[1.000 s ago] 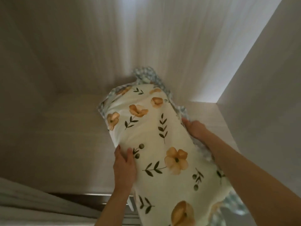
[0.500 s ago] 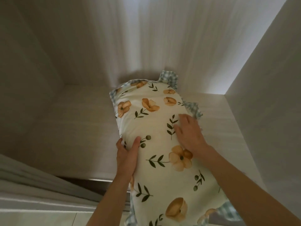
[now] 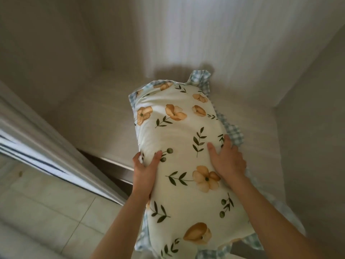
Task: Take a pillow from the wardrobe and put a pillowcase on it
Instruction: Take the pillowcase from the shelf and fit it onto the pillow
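Pillow (image 3: 186,165), floral and already cased, has slid toward you off the wardrobe shelf (image 3: 104,116), your left hand (image 3: 144,169) gripping its edge, your right hand (image 3: 226,159) lying flat and open on top.

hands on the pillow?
2. Left hand grips the pillow's left edge; right hand lies on its right side.
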Available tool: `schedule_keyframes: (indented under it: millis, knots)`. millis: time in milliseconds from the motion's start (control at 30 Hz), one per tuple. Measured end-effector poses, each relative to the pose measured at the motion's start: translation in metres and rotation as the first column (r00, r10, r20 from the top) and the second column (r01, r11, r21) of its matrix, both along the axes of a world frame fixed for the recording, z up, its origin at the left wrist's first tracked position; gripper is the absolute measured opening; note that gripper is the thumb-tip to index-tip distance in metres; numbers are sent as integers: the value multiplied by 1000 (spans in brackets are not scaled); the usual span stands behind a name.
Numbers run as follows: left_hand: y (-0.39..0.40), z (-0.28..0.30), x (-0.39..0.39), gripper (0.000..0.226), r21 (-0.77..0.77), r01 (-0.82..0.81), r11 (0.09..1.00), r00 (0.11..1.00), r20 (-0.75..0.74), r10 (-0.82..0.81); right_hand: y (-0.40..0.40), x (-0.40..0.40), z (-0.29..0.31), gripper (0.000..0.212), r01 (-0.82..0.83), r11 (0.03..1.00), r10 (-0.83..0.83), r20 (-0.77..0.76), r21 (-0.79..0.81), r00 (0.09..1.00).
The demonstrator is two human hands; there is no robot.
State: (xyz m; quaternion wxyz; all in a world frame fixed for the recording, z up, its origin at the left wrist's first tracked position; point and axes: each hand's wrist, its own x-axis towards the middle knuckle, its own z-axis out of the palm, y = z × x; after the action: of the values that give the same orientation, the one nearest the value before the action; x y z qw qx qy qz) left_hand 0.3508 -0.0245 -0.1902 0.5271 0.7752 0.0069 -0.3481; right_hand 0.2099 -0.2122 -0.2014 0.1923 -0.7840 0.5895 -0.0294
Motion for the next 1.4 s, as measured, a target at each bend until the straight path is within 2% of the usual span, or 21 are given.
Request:
schedule_keyframes:
  millis: [233,400,500,667,833,1000,1167,1300,1400]
  knots:
    - [45,-2,-53,103,-44,-116,992,993,-4,116,35,-33,-8,72,-131,977,137,26,-171,990]
    - [83,12,-88,82,-148,-188,971,935,276,223,69,-55,-11,66,-109,985,131,174,-131,976]
    - [107,18,-106,80,-231,-182,956,895,364,258,94,-65,-12,65,-51,997,70,334,-64,940]
    - [151,39,-127,79,-321,-189,928,799,499,335,136,-62,-6,73,-114,992,51,634,58,772]
    - [210,60,-139,79,-382,-267,885,638,618,459,180,-41,14,78,-332,943,214,803,-20,556]
    - [265,60,-161,81,-398,-410,821,469,680,564,225,-20,19,74,-504,846,385,854,-175,349]
    - [319,48,-183,81,-387,-582,715,336,687,645,282,-3,21,75,-656,727,463,851,-204,249]
    - [359,44,-197,81,-366,-680,635,248,700,670,326,4,22,86,-779,597,488,858,-192,162]
    - [385,41,-204,80,-359,-758,544,178,689,703,356,18,19,85,-845,509,502,854,-163,138]
